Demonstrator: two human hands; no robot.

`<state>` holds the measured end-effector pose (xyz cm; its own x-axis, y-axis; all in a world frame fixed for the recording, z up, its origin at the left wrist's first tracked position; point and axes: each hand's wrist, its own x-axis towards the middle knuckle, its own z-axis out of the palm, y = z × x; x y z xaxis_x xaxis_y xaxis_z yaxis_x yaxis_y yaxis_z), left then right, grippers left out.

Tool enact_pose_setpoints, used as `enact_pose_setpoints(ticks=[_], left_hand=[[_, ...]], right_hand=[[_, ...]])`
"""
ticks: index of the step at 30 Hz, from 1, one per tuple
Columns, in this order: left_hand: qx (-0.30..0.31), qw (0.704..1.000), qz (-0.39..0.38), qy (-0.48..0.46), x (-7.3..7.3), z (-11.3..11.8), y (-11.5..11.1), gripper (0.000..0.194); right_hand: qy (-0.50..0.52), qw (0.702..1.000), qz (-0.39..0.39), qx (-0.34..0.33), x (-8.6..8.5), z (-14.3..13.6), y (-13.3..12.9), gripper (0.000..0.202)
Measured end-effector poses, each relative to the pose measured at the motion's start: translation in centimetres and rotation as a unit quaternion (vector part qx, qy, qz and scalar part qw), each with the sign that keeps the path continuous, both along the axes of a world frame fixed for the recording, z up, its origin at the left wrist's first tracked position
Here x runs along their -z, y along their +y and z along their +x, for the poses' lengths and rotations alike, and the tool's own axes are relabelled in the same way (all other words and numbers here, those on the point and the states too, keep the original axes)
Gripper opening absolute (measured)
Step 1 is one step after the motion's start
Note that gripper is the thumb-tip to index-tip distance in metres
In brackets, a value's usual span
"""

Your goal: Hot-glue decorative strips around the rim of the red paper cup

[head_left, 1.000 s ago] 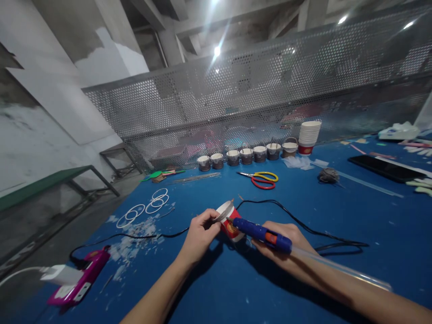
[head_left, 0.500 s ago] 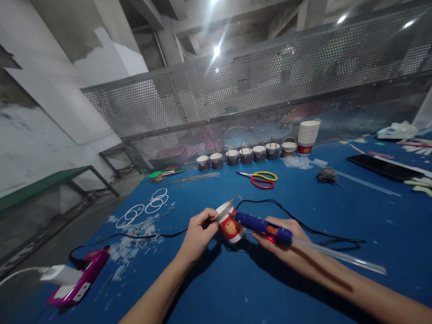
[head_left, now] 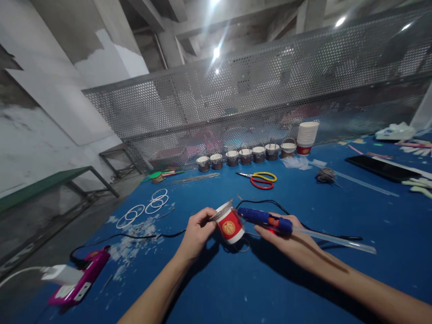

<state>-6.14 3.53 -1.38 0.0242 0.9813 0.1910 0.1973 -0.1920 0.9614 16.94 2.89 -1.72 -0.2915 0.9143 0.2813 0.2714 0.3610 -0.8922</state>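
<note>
My left hand (head_left: 199,229) pinches the rim of a red and white paper cup (head_left: 232,225), which is tilted above the table. Grey yarn runs round the cup just below its rim, and a loose strand curls beneath it. A blue hot glue gun (head_left: 265,219) is gripped in my right hand (head_left: 290,236), its nozzle pointing left, close to the cup's right side. Whether the nozzle touches the cup I cannot tell. A clear glue stick (head_left: 337,239) sticks out of the gun's back end, and a red light glows under it.
Yarn-wrapped cups (head_left: 245,156) line the back, beside a stack of paper cups (head_left: 308,135). Scissors (head_left: 261,178), a grey yarn ball (head_left: 326,176), white rings (head_left: 157,201) and a phone (head_left: 381,168) lie around. A black cord (head_left: 135,236) leads to a magenta power strip (head_left: 89,272).
The glue gun's nozzle has moved off the cup's upper part slightly to the right, and the gun lies more level. The cup has turned a little, showing more of its gold emblem.
</note>
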Motion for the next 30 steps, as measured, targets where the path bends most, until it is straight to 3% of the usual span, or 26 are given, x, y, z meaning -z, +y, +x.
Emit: enact_pose_setpoints(ticks=[15,18,25,30], left_hand=[[0.0,1.0,-0.003,-0.02,0.5,-0.4,0.4,0.005],[0.005,1.0,-0.008,-0.014,0.4,-0.2,0.3,0.007],[0.012,1.0,-0.003,0.011,0.0,0.1,0.2,0.008],[0.012,1.0,0.007,-0.006,0.4,-0.4,0.4,0.007]], right_hand=[[0.028,0.998,-0.059,-0.001,-1.0,0.0,-0.2,0.029],[0.002,0.999,-0.044,-0.01,-0.7,-0.2,-0.3,0.031],[-0.064,0.994,0.079,-0.029,1.2,-0.4,-0.3,0.03],[-0.027,0.999,0.025,-0.011,0.4,-0.3,-0.4,0.033]])
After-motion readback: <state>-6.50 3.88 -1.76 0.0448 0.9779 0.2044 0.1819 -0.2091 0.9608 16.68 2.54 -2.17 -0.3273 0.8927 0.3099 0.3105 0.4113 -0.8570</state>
